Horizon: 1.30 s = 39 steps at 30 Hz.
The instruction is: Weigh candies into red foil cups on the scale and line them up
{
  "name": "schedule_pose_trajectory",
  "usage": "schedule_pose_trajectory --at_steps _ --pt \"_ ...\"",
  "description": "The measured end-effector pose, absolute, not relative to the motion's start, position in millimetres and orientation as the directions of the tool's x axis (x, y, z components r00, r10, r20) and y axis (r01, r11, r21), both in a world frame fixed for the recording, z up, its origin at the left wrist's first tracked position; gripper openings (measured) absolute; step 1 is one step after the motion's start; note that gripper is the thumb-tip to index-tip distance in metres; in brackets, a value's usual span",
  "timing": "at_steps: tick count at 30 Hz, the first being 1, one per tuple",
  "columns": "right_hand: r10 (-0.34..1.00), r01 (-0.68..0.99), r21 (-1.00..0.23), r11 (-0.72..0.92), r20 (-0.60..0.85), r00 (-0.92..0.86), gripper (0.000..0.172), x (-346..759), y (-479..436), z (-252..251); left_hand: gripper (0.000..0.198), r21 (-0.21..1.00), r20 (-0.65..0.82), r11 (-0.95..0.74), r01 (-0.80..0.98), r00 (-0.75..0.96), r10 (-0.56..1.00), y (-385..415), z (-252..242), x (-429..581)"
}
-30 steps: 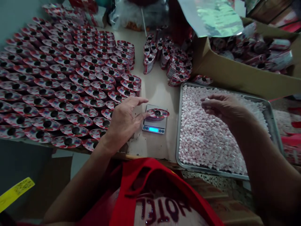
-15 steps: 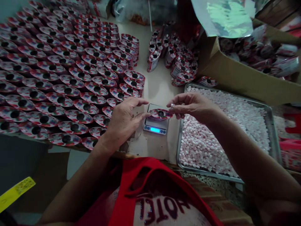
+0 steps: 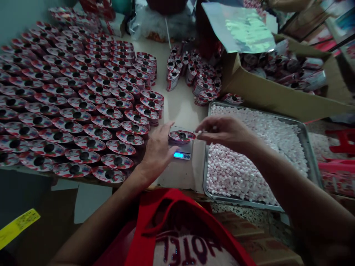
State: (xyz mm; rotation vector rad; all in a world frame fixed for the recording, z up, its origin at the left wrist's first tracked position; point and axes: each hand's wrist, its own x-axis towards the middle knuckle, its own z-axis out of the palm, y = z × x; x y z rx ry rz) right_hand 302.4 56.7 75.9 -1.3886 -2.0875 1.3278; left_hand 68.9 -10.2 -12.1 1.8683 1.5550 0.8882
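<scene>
A small digital scale (image 3: 187, 149) with a lit blue display stands on the table in front of me. On it is an oval red-and-white packet (image 3: 182, 136) with a dark round hole in its top. My left hand (image 3: 158, 149) lies at the scale's left side, thumb and fingers apart, holding nothing; its thumb reaches the scale's front edge. Just right of the packet, my right hand (image 3: 226, 130) is closed around a few small white candies (image 3: 202, 132), which show at its fingertips. A metal tray (image 3: 205, 173) full of white candies (image 3: 235, 170) lies below that hand.
Rows of upright oval packets (image 3: 73, 114) with dark holes cover the table's left side. Filled-looking packets (image 3: 173, 78) cluster at the back. A cardboard box (image 3: 266, 87) of more packets stands back right, with a silvery sheet (image 3: 216, 27) over its corner.
The view has shifted slightly. My left hand has lowered, its thumb now by the scale's front edge. My right hand stays beside the packet, with more candies showing in its fingers.
</scene>
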Motion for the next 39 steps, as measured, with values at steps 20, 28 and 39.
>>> schedule_pose_trajectory --at_steps 20,28,39 --pt "0.732 0.758 -0.312 0.572 -0.222 -0.644 0.024 238.5 68.1 66.0 0.056 0.792 0.075 -0.143 0.594 0.137 0.988 -6.7 4.6 51.8" --pt "0.926 0.808 -0.465 0.362 0.082 -0.367 0.016 326.8 88.1 62.6 0.043 0.755 0.156 -0.198 0.626 0.122 0.98 -13.1 12.1 51.4" --pt "0.685 0.673 0.161 0.722 -0.303 -0.662 0.028 386.4 40.9 23.7 0.037 0.739 0.187 -0.213 0.639 0.109 0.976 -13.1 18.1 51.1"
